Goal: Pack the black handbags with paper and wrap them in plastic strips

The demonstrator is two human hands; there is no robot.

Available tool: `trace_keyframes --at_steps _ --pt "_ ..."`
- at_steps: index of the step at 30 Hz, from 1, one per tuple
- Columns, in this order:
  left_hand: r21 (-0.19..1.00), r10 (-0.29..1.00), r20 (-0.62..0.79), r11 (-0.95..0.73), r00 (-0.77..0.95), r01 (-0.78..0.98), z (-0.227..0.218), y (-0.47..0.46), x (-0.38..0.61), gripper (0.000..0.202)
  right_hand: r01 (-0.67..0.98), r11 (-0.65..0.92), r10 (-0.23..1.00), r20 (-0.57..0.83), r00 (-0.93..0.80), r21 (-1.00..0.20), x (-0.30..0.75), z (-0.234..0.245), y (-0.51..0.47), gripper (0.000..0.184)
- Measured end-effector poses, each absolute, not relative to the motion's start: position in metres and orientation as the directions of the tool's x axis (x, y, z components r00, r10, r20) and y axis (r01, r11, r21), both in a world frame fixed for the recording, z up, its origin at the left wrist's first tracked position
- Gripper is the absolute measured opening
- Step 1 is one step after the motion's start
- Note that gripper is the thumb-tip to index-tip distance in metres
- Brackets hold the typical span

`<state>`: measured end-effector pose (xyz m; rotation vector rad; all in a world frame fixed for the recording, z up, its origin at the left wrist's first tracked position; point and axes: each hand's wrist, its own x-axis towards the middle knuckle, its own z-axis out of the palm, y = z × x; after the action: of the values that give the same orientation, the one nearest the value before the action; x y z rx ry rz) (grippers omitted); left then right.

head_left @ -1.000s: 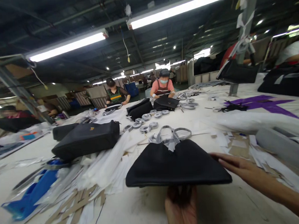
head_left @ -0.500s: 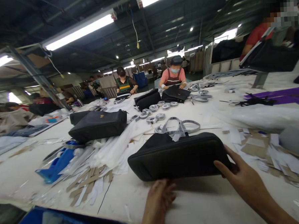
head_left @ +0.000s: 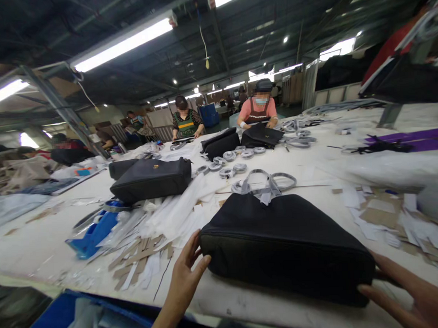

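Observation:
A black handbag (head_left: 284,229) lies on its side on the white table before me, its long base towards me. Wrapped grey handles (head_left: 267,183) stick out from its far side. My left hand (head_left: 184,273) grips the bag's left end, thumb on the base and fingers round the corner. At the right end, my right hand (head_left: 405,291) has its thumb against the base, and its other fingers go behind the bag, partly hidden.
Another black bag (head_left: 152,179) lies at the left, behind a blue tape dispenser (head_left: 92,236) and card strips (head_left: 141,258). Paper scraps (head_left: 383,214) lie at the right. A blue bin (head_left: 47,322) stands below the front edge. Co-workers handle bags across the table.
The handbag has come nearer and lower, with its right end swung towards me and more of its upper side showing. My left hand has moved from beneath its front to its left end.

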<state>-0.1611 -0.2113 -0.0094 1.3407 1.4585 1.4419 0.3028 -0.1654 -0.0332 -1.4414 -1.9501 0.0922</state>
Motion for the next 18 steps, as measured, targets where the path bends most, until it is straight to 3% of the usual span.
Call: trace_keyframes --at_steps 3,9,13,18 --pt "0.922 0.952 0.263 -0.201 -0.156 0.33 -0.003 -0.197 -0.17 0.065 0.807 0.505 0.771 0.579 -0.264 -0.305 0.294 -0.01 -0.16 0.075" --pt "0.806 0.925 0.379 -0.344 0.027 0.482 0.011 -0.184 -0.177 0.043 0.719 0.579 0.787 0.492 -0.371 -0.384 0.288 -0.002 -0.147 0.064" --pt "0.778 0.936 0.333 -0.342 0.117 0.527 0.017 -0.174 -0.176 0.035 0.75 0.411 0.897 0.376 -0.232 -0.518 0.296 -0.027 -0.142 0.053" --pt "0.717 0.992 0.122 -0.101 0.018 0.69 0.002 -0.139 -0.161 0.029 0.791 0.065 0.98 0.189 0.065 -0.609 0.27 -0.031 -0.126 0.059"
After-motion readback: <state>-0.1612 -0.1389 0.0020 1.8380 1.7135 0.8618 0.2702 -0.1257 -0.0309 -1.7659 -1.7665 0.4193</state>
